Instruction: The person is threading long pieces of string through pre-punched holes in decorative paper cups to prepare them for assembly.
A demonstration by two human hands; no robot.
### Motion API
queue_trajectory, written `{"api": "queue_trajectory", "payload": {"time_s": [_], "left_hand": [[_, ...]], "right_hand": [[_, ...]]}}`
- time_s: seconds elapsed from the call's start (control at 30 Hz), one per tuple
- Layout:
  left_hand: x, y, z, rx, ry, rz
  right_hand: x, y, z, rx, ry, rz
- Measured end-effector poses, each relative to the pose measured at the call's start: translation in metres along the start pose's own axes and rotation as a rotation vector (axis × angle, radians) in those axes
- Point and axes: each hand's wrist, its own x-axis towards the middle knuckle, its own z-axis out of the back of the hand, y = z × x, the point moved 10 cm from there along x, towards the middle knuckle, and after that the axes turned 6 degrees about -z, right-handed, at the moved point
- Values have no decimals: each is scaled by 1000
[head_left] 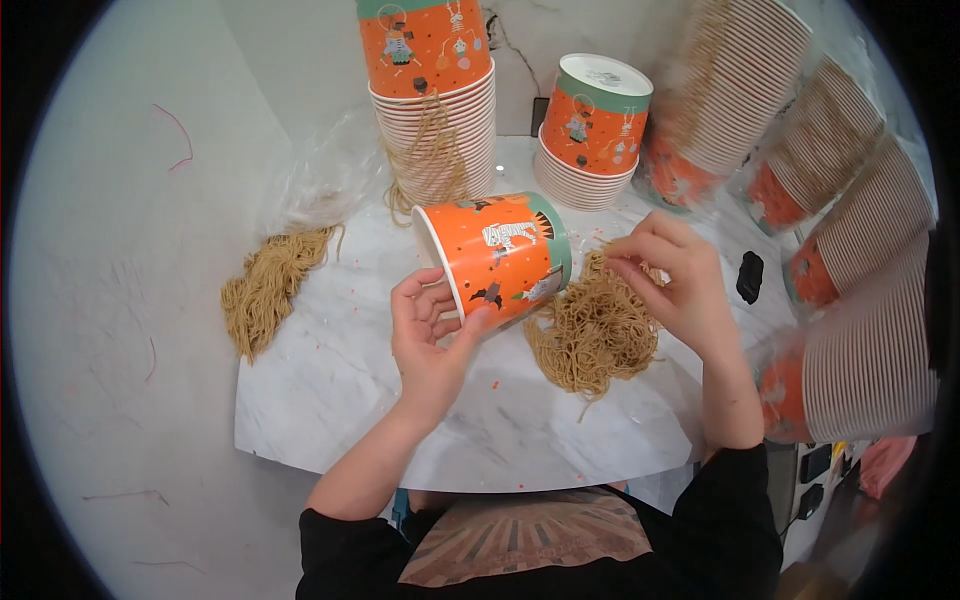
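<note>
An orange paper bucket (490, 265) with a green base band and Halloween-style figures lies tilted on its side in the air, its white-rimmed mouth toward the left. My left hand (430, 345) grips it near the rim, thumb outside and fingers at the mouth. Beyond its base, my right hand (670, 275) is closed in a pinch on a thin tan string strand, of which only a short bit shows at the fingertips. Just below that hand is a tangled pile of tan string (600, 335) on the marble-patterned table (480, 420).
A bundle of tan string (270, 290) lies at the table's left, beside crumpled clear plastic (325, 180). A tall bucket stack (435, 130) and a shorter stack (590, 150) stand upside down at the back. Plastic-wrapped bucket stacks (860, 340) line the right. A small black object (749, 277) lies near them.
</note>
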Motion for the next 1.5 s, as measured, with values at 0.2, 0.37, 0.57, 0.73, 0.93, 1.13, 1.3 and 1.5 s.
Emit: {"api": "queue_trajectory", "payload": {"time_s": [0.2,0.37,0.57,0.73,0.93,1.13,1.3,1.5], "left_hand": [[-10,-54,5,606,-5,-509],[-19,-65,-9,294,193,-568],[-21,-44,-16,9,373,-389],[-28,-33,-41,-137,664,-284],[-21,-26,-41,-347,358,-52],[-36,1,-34,-288,537,69],[-25,8,-33,-219,365,218],[-20,7,-24,-188,307,172]], "right_hand": [[27,70,22,328,-114,152],[36,112,-15,571,170,159],[46,89,-26,643,176,15],[56,45,4,556,-22,-75],[46,60,-16,555,218,29],[46,73,-29,497,208,50],[51,7,32,339,-119,-88],[48,-19,47,336,-89,-163]]}}
